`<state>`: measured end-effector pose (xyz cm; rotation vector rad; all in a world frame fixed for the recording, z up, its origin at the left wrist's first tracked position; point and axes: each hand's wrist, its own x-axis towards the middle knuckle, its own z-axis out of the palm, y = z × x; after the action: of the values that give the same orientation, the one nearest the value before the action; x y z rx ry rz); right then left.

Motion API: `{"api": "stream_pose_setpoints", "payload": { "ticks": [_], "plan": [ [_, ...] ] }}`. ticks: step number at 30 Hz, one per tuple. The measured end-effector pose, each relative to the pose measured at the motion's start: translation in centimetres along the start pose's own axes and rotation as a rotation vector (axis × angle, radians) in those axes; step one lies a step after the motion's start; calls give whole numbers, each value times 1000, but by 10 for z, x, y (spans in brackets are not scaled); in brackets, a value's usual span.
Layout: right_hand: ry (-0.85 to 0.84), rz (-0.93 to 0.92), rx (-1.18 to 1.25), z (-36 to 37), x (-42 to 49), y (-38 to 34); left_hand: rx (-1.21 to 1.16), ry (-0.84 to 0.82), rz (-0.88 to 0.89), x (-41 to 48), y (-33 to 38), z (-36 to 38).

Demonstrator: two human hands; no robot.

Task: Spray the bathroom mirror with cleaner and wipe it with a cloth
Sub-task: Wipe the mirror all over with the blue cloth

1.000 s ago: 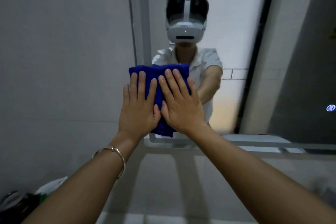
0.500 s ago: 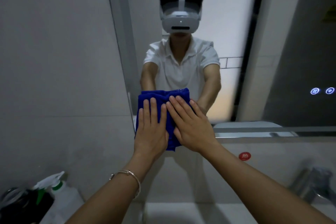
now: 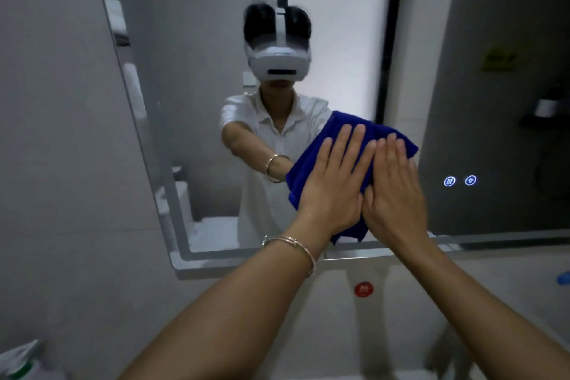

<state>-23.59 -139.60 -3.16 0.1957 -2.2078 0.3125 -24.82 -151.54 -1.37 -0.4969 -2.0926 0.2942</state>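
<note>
On the grey tiled wall [image 3: 55, 163] hangs the mirror [image 3: 185, 71], a white spray bottle [image 3: 18, 361] sits cut off at the lower left corner, and the left hand [image 3: 333, 191] and right hand [image 3: 394, 194], fingers straight, side by side, press the blue cloth [image 3: 345, 129] flat against the mirror's lower middle.

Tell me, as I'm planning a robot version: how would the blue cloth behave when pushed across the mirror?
Probably floppy: the blue cloth shows soft folds and a drooping lower corner. It likely bunches unless spread flat, as the left hand and right hand press it with straight fingers. Its plush surface should drag slightly on the mirror.
</note>
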Motion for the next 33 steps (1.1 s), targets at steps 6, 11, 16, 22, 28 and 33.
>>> {"api": "stream_pose_setpoints", "payload": {
  "ticks": [6, 11, 16, 22, 28, 33],
  "plan": [
    [87, 115, 208, -40, 57, -4, 68, 139, 89, 69, -18, -25],
    [172, 87, 250, -59, 99, -42, 117, 222, 97, 93, -65, -46],
    [206, 61, 202, -50, 114, -97, 122, 291, 47, 75, -121, -48],
    [198, -54, 111, -15, 90, -142, 40, 280, 17, 17, -160, -39],
    [162, -141, 57, 17, 56, -153, 17, 242, -24, -33, -169, -18],
    [141, -124, 67, 42, 20, -150, -12, 182, -62, -66, -146, 1]
  ]
}}
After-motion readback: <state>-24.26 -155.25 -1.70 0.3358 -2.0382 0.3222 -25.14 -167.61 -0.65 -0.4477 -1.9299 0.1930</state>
